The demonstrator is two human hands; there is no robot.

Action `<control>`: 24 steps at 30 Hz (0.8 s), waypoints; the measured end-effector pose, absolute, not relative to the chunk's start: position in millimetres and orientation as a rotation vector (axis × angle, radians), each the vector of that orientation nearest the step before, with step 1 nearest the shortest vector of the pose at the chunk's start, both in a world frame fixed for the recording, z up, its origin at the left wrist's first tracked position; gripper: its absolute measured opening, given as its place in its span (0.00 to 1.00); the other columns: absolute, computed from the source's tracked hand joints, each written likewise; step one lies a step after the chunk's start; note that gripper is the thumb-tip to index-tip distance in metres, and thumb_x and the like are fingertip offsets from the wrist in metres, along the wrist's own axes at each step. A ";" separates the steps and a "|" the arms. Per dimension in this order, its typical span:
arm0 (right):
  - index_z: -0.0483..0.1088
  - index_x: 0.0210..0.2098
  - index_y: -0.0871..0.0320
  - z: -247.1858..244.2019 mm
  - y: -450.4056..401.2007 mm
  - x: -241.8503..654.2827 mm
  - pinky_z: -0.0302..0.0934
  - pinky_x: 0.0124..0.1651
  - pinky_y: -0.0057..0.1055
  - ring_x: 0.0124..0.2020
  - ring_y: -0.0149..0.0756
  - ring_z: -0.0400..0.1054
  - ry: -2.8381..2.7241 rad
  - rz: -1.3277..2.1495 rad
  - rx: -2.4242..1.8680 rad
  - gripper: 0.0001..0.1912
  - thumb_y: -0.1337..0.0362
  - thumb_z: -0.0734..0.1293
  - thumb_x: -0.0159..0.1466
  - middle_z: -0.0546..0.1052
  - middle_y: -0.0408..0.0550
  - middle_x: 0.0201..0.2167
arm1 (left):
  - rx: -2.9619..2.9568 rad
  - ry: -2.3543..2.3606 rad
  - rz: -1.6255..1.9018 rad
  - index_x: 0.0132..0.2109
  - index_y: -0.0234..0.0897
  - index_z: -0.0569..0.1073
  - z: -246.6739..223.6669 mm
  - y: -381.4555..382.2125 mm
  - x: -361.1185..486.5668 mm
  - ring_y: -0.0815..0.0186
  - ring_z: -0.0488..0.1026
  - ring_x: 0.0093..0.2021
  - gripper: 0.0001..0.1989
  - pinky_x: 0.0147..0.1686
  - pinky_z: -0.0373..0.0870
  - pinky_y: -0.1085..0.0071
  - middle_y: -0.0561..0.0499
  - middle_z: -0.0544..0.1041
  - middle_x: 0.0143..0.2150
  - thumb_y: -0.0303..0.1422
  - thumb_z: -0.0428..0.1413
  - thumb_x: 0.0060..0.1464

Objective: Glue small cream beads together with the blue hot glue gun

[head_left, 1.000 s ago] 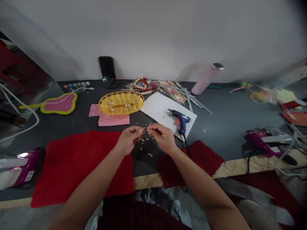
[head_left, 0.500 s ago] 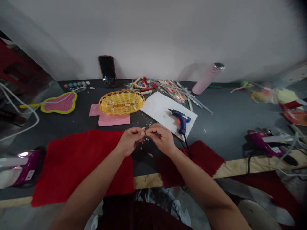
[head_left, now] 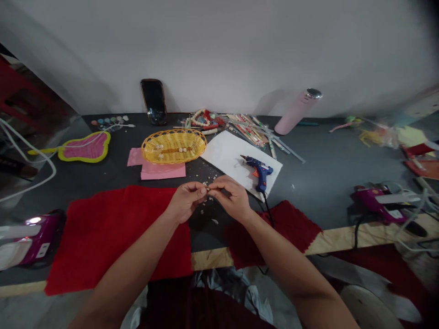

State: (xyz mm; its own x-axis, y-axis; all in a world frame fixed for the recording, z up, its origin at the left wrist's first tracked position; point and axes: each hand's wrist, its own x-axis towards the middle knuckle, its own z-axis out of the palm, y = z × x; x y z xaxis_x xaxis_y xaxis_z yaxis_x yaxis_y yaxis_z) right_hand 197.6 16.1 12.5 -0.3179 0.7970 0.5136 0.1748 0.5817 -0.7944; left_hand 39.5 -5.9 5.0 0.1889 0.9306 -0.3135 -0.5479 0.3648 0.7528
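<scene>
My left hand [head_left: 187, 201] and my right hand [head_left: 230, 196] meet fingertip to fingertip over the dark tabletop. Both are pinched closed around something tiny, mostly covered by the fingers and too small to name. Small pale bits [head_left: 203, 211] lie scattered on the table under and around them. Just beyond my hands is a yellow woven basket [head_left: 174, 157] with a few small pieces in it, partly over folded pink paper [head_left: 163, 172]. To the right, a blue glue gun [head_left: 259, 171] lies on a white sheet [head_left: 226, 153].
Red cloth [head_left: 120, 233] spreads at front left; a darker red cloth [head_left: 291, 226] hangs over the front edge. A phone [head_left: 154, 101] and a pink bottle [head_left: 298, 112] lean on the wall. Straws and trinkets [head_left: 247, 128] pile between them. Purple devices [head_left: 379, 203] with cables sit at both sides.
Hardly anything differs. Both hands keep their pinch in the same spot, with only a slight shift of the fingers.
</scene>
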 end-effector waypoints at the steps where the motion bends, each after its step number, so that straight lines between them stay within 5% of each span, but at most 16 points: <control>1: 0.72 0.35 0.55 12.4 16.2 197.5 0.65 0.38 0.33 0.34 0.34 0.68 -1.811 0.775 -0.788 0.04 0.66 0.67 0.59 0.74 0.48 0.31 | 0.534 0.846 1.118 0.27 0.32 0.75 5.4 -5.6 39.5 0.74 0.68 0.23 0.09 0.27 0.63 0.76 0.52 0.74 0.23 0.31 0.66 0.39; 24: 0.69 0.35 0.56 11.5 15.7 199.6 0.62 0.39 0.32 0.34 0.33 0.67 -1.847 0.874 -0.859 0.04 0.65 0.63 0.63 0.73 0.46 0.31 | 0.586 0.841 1.116 0.29 0.31 0.76 4.1 -4.7 36.2 0.74 0.66 0.24 0.08 0.29 0.63 0.75 0.50 0.75 0.26 0.33 0.64 0.43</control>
